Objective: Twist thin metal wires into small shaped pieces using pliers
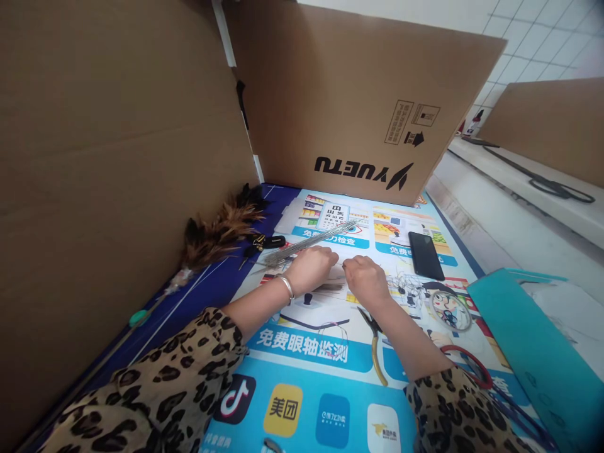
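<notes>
My left hand (311, 272), with a silver bangle at the wrist, is closed in a pinch over the printed mat. Close to it on the right, my right hand (365, 281) is closed too, its fingertips pressed together. Whatever they pinch is too small or too hidden to name. Just beyond my left hand lies a bundle of thin silver wires (315, 241). Some short thin dark pieces (330, 286) lie below and between the hands. Pliers with yellow handles (376, 355) rest near my right forearm, and a loose loop of fine wire (334, 336) lies left of them.
A black phone (425, 255), a round clear dish (450, 310), a red-handled tool (472, 365) and a teal box (533, 352) stand on the right. To the left are a feather duster (219, 229) and keys with a black fob (272, 242). Cardboard panels (363, 94) rise behind and left.
</notes>
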A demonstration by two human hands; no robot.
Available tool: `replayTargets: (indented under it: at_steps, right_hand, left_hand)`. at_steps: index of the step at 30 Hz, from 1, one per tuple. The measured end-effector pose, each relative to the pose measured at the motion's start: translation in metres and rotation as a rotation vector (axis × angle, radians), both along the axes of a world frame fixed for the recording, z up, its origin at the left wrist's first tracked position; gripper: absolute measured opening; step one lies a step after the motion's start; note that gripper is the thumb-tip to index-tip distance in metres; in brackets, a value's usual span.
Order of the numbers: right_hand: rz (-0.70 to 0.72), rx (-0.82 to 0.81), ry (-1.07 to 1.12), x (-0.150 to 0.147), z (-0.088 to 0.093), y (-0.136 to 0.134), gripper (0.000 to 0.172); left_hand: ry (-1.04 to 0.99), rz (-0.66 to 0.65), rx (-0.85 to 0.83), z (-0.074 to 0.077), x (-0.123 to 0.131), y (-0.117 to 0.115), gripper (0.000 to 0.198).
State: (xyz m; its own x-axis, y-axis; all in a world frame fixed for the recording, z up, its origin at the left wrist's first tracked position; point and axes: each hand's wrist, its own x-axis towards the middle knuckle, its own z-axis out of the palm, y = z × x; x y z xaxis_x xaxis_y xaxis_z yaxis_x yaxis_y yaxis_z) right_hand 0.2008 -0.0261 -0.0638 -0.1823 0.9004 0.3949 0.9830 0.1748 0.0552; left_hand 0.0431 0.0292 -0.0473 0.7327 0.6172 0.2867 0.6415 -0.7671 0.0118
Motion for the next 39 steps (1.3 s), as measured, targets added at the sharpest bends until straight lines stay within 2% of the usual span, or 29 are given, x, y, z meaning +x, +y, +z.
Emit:
replayTargets:
  at_steps: [5,13,17,21,24,26,31,39]
  right_hand:
    - [-0.039,0.048,0.134,-0.001,0.000,0.000,0.021]
    - [-0.020,-0.029,0.735,0.003,-0.001,0.007,0.016]
    - [-0.048,-0.152,1.096,0.003,-0.002,0.009,0.017]
    - [-0.006,-0.241,1.396,0.001,-0.001,0.010,0.022]
    - [0.022,-0.252,1.480,0.001,0.000,0.010,0.024]
    - [0.026,-0.243,1.496,0.001,-0.001,0.010,0.024]
    - [0.027,-0.233,1.548,-0.001,-0.004,0.010,0.025]
    - [0.009,-0.245,1.630,-0.006,-0.004,0.009,0.026]
  left_hand:
    - [-0.091,0.021,-0.034,-0.001,0.002,0.000,0.021]
    - [-0.427,0.051,-0.253,-0.001,0.003,0.001,0.021]
    - [-0.599,0.074,-0.447,-0.006,0.005,0.005,0.017]
    - [-0.786,0.095,-0.772,-0.014,0.007,0.008,0.015]
    - [-0.923,0.056,-0.995,-0.017,0.010,0.007,0.015]
    - [-0.989,0.031,-1.070,-0.016,0.010,0.006,0.016]
    - [-1.065,0.019,-1.149,-0.015,0.012,0.002,0.015]
    - [-1.111,0.050,-1.185,-0.020,0.015,0.000,0.016]
